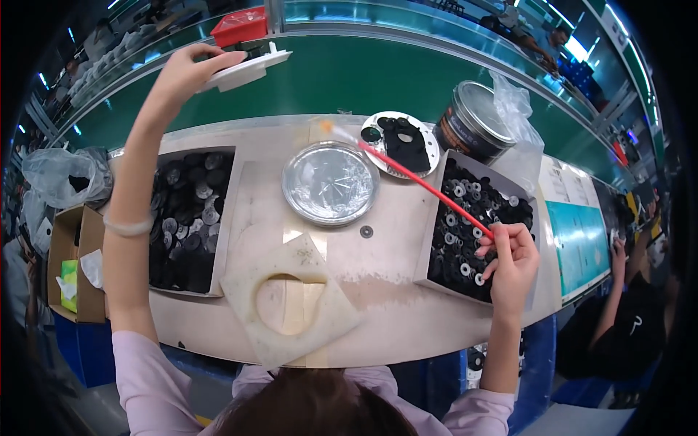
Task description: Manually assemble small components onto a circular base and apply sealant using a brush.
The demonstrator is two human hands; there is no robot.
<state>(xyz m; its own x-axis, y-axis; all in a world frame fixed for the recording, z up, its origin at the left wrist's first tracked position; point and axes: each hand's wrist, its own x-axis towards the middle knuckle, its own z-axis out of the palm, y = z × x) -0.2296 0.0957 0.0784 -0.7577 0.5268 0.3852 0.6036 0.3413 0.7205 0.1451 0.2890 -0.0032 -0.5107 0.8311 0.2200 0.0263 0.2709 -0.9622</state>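
My left hand (pixel 198 69) reaches far forward over the green belt, its fingers closed on the edge of a white disc-shaped part (pixel 247 73) with a black piece on top. In my right hand (pixel 515 263) is a thin red-handled brush (pixel 432 190), gripped near its end above a box of small black gears (pixel 459 261). Its pale bristle tip points left, above the rim of a round shallow tin (pixel 331 186). Another white disc-shaped part (pixel 385 170) with a black piece on it lies behind the tin. One small grey gear (pixel 366 232) rests on the table.
A pale square block (pixel 247 323) with a round hole lies near the front edge. At left stands a box of dark discs (pixel 185 236). A large can (pixel 476 120) and plastic bag are at back right. A red bin (pixel 240 25) sits beyond the belt. A co-worker's hand (pixel 619 254) is far right.
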